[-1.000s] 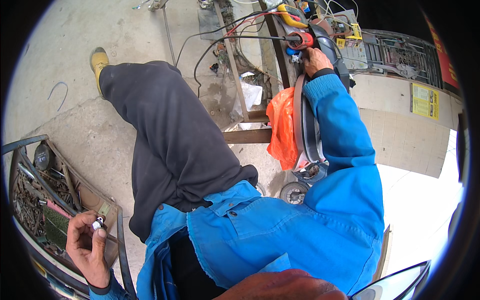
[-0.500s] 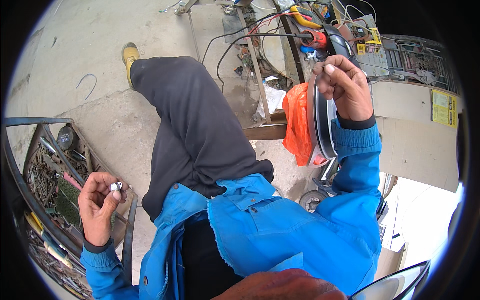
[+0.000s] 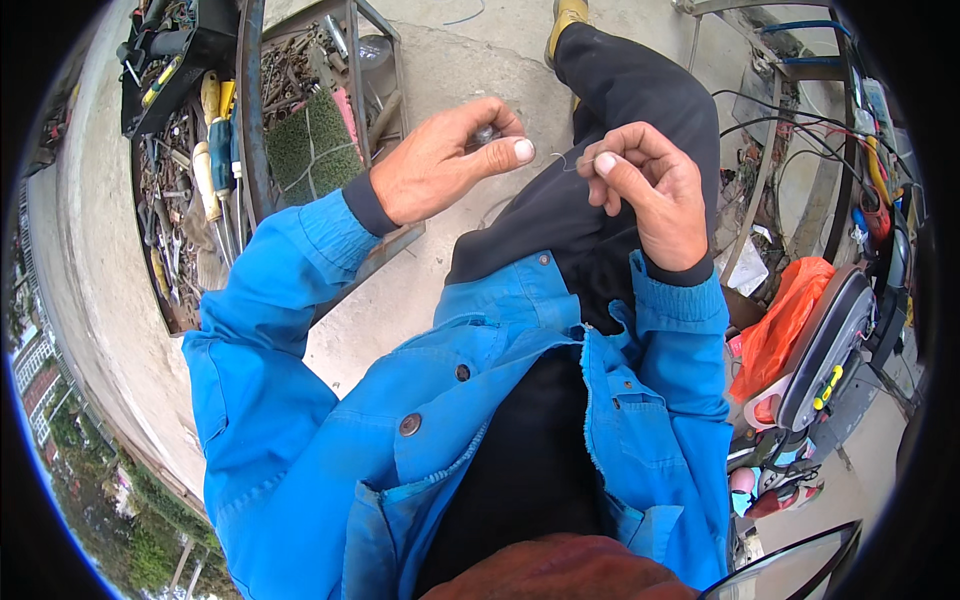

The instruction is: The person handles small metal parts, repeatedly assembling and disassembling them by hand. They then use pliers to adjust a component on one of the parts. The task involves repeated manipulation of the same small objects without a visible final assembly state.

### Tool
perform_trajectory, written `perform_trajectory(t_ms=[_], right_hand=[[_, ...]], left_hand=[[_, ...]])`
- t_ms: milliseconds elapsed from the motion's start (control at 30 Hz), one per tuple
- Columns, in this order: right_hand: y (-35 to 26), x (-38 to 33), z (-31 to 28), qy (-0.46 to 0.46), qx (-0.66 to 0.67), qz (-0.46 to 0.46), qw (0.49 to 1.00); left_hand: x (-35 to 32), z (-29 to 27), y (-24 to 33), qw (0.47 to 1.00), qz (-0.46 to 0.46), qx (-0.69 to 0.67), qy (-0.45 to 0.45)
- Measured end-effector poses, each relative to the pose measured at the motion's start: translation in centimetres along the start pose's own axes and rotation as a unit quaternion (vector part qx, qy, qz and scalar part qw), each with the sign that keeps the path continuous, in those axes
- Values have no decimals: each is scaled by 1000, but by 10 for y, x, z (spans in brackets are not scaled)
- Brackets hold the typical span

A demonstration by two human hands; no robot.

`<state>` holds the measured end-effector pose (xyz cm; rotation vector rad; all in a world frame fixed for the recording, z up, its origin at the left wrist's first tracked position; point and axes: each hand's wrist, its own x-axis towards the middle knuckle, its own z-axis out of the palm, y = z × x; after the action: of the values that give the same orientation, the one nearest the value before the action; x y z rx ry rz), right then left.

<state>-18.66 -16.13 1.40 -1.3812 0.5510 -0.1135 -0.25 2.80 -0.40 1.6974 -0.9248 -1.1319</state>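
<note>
My left hand (image 3: 445, 160) is raised in front of my chest, its thumb and fingers pinched on a small dark metal part (image 3: 486, 133). My right hand (image 3: 650, 190) is close beside it, pinching a thin curved wire (image 3: 566, 161) whose end points toward the left hand. The two hands are a few finger-widths apart. Both sit above my dark-trousered leg (image 3: 620, 110), which stretches out over the concrete floor. Blue jacket sleeves cover both forearms.
A metal tool tray (image 3: 200, 170) with screwdrivers, pliers and loose hardware lies at my left. To the right are an orange plastic bag (image 3: 780, 330), a scooter part with a round grey rim (image 3: 825, 345), and a metal frame with tangled cables (image 3: 800, 140). A yellow shoe (image 3: 567, 18) shows at the top.
My left hand has come up from beside the tool tray, and my right hand has drawn back from the scooter. Both now meet in front of my chest; the view has swung left.
</note>
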Motion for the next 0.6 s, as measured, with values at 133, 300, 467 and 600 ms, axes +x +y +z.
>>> perform_trajectory(t_ms=[133, 300, 467, 600], right_hand=[[10, -3, 11, -30, 24, 25, 999], [15, 2, 14, -25, 47, -5, 999], [27, 8, 19, 50, 136, -13, 989], [42, 10, 22, 91, 193, -3, 977]], left_hand=[[0, 1, -4, 999, 12, -1, -31], [0, 6, -2, 996, 17, -15, -91], [0, 4, 6, 995, 23, -34, -94], [1, -3, 8, 991, 8, -11, -137]])
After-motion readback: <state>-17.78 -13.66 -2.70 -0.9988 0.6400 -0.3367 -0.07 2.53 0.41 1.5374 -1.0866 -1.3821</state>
